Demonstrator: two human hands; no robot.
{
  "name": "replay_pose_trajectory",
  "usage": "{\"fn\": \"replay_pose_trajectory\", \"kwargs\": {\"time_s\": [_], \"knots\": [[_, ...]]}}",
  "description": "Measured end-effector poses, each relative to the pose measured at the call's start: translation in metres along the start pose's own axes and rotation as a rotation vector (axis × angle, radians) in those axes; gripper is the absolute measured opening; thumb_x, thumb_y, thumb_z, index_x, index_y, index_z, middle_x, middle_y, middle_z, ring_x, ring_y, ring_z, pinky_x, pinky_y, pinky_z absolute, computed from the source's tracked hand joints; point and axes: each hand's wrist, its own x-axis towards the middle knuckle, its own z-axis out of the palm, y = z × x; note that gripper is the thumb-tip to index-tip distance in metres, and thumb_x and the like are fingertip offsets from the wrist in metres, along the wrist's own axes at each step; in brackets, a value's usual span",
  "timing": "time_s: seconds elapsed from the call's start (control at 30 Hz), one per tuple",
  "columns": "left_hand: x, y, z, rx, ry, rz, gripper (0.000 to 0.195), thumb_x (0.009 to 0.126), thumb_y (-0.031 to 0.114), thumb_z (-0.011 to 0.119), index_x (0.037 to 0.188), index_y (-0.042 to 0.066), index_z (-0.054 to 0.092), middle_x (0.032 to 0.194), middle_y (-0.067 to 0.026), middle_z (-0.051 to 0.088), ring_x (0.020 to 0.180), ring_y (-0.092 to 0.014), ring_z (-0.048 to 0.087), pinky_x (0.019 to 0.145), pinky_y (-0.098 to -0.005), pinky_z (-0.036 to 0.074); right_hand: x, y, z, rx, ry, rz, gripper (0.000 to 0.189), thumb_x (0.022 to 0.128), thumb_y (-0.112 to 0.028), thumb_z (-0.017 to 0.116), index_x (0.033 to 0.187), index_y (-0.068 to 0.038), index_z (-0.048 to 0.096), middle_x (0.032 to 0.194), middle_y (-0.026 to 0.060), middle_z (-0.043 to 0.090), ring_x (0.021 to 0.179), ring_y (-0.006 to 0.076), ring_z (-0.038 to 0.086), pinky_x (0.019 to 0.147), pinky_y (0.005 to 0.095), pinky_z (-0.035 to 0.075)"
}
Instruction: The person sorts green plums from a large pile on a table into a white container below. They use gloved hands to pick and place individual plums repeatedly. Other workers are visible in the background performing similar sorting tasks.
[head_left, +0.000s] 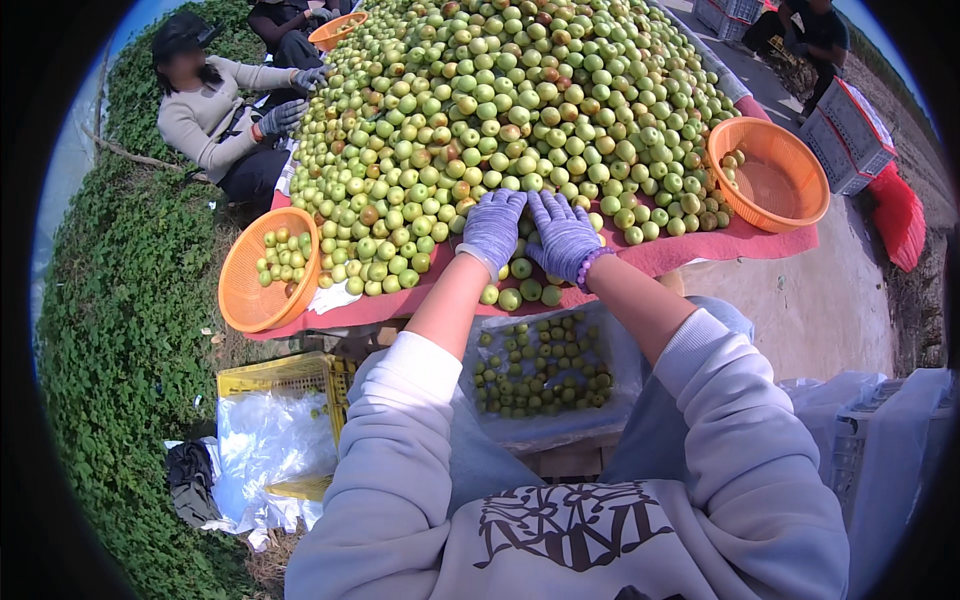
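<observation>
A large heap of round green fruit (517, 97), some browned, is spread over a table with a red cloth (390, 304). My left hand (493, 229), in a purple knit glove, lies palm down at the heap's near edge. Beside it my right hand (562, 234) also rests palm down on the fruit, gloved alike, with a purple bead bracelet at the wrist. Both hands have their fingers stretched forward, and what is under the palms is hidden. Several loose fruit (510, 298) lie between my wrists. Below the table edge, a plastic-lined crate (487, 431) between my knees holds more fruit.
An orange basket (240, 292) with fruit stands left, another orange basket (780, 172) right. A yellow crate (274, 367) lined with plastic film is at lower left; white crates (847, 442) stand at lower right. A gloved co-worker (217, 112) sits at the table's left side.
</observation>
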Motion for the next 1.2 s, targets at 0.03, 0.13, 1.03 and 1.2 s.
{"fn": "replay_pose_trajectory", "kwargs": {"time_s": [0.03,0.13,1.03,1.2], "knots": [[0.001,-0.001,-0.001,0.03,-0.014,0.008,0.044,0.084,0.014,0.064,0.127,0.009,0.055,0.123,-0.0116,0.058,0.115,-0.03,0.054,0.1,-0.0436,0.045,-0.002,0.002,0.001,-0.027,-0.024,-0.019,0.087,0.088,-0.043,0.062,0.156,-0.008,0.019,0.159,0.0174,0.026,0.147,0.0377,0.025,0.12,0.0496,0.02],[-0.003,-0.004,-0.013,0.028,-0.049,-0.002,0.044,0.082,0.019,0.066,0.124,0.01,0.056,0.117,-0.0111,0.059,0.112,-0.03,0.056,0.097,-0.0434,0.046,-0.013,0.007,0.001,-0.186,-0.098,-0.04,0.088,0.088,-0.05,0.061,0.156,-0.009,0.021,0.161,0.0138,0.023,0.149,0.0356,0.02,0.12,0.0521,0.016],[-0.212,-0.143,-0.132,-1.073,0.128,-0.667,0.036,0.102,0.015,0.054,0.134,-0.001,0.053,0.121,-0.0053,0.059,0.106,-0.013,0.056,0.095,-0.0256,0.046,-0.038,0.015,-0.02,-0.028,-0.041,0.263,0.074,0.091,-0.052,0.058,0.144,-0.004,0.039,0.134,0.0251,0.049,0.122,0.0389,0.053,0.101,0.047,0.044],[-0.078,-0.046,-0.056,-0.933,-0.221,-0.469,0.06,0.094,0.027,0.065,0.145,0.004,0.042,0.134,-0.02,0.055,0.127,-0.028,0.051,0.107,-0.0352,0.041,-0.025,0.02,-0.032,0.097,-0.208,0.122,0.053,0.089,-0.05,0.061,0.128,-0.014,0.058,0.128,0.0224,0.053,0.12,0.0369,0.054,0.101,0.0474,0.044]]}}
